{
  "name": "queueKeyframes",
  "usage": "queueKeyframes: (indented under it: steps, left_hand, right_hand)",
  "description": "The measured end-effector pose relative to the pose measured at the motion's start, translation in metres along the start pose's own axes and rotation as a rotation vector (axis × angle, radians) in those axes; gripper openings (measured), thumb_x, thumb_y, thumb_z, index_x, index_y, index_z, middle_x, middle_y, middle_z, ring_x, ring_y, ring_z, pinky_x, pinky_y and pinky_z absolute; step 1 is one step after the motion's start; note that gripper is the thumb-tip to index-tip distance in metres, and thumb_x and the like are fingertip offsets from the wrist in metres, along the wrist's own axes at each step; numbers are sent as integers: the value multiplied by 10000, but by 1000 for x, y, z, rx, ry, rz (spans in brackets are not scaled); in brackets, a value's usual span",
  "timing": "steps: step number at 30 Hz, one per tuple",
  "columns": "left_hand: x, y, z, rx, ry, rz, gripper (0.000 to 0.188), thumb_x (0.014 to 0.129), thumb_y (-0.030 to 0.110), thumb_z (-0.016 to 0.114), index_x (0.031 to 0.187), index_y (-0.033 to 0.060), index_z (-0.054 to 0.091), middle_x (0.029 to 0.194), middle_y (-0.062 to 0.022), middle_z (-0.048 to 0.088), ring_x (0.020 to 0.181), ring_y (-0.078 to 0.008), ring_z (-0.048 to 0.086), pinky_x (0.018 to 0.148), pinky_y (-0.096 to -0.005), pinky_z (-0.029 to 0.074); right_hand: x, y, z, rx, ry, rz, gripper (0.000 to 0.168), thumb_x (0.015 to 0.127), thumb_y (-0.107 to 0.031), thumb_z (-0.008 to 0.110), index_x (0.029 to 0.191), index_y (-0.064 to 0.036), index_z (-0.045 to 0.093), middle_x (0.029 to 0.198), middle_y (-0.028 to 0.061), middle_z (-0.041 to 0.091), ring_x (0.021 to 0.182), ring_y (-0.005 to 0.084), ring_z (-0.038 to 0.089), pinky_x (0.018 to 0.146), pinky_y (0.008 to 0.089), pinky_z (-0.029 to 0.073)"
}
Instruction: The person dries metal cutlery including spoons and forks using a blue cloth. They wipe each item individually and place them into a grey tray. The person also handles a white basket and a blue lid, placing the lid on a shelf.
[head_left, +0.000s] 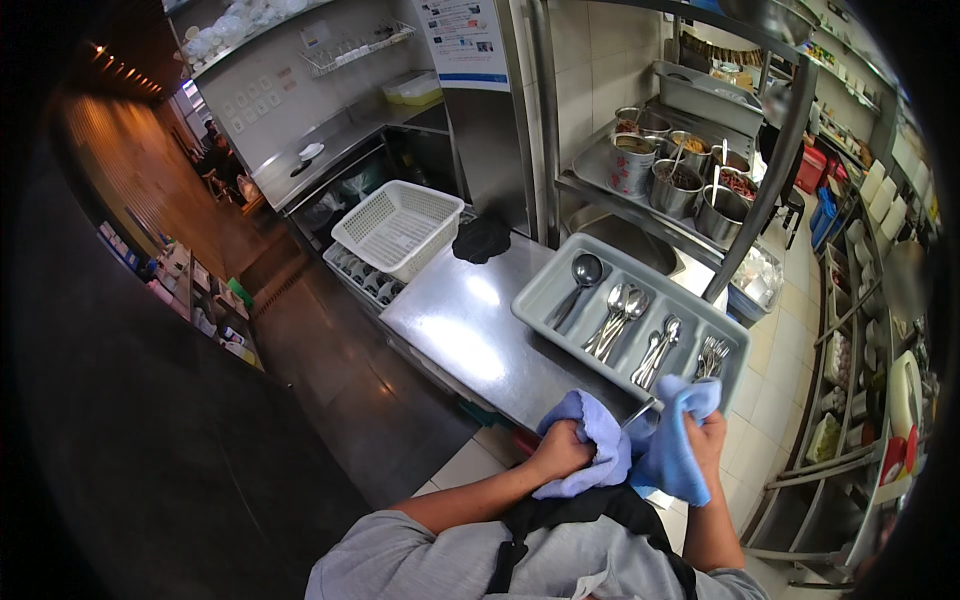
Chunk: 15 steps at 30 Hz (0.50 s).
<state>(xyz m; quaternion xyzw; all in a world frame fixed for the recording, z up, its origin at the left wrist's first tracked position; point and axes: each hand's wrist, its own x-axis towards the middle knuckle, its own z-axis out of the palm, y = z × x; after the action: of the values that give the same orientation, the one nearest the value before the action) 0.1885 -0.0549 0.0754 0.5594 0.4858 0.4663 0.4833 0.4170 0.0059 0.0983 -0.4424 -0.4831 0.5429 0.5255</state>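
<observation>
My left hand (564, 450) grips a lilac-blue cloth (592, 442) in front of my apron. From that cloth a metal utensil's handle (640, 412) slants up towards the blue cloth (679, 450) bunched in my right hand (705, 442). What the cloths cover cannot be seen. Just beyond my hands lies a grey cutlery tray (540, 281) with compartments: a ladle (585, 270) in the leftmost, then large spoons (626, 307), small spoons (660, 349), and forks (711, 356) at the right.
The tray overlaps a steel counter (465, 322). A white plastic basket (401, 225) sits over a rack of cups at the left, near a black cloth (481, 238). Steel pots (675, 187) of food stand on a shelf behind. At the far right are storage shelves (840, 420).
</observation>
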Motion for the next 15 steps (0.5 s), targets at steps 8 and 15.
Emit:
queueKeyframes:
  steps: [8,15]
  left_hand:
    - [6,-17,2,27,-108,-6,320,755,92,661,1061,1,642,1028,-193,672,1015,-306,645,895,-388,484]
    - [7,21,-20,367,217,-36,274,776,147,696,1019,24,667,999,-188,681,982,-340,649,875,-400,493]
  right_hand:
    - [-17,2,25,47,-39,115,109,884,-56,624,945,9,688,898,63,694,795,131,641,728,276,515]
    - [-1,-4,-7,291,144,-20,114,861,-82,622,911,-3,687,843,68,696,745,156,657,687,289,529]
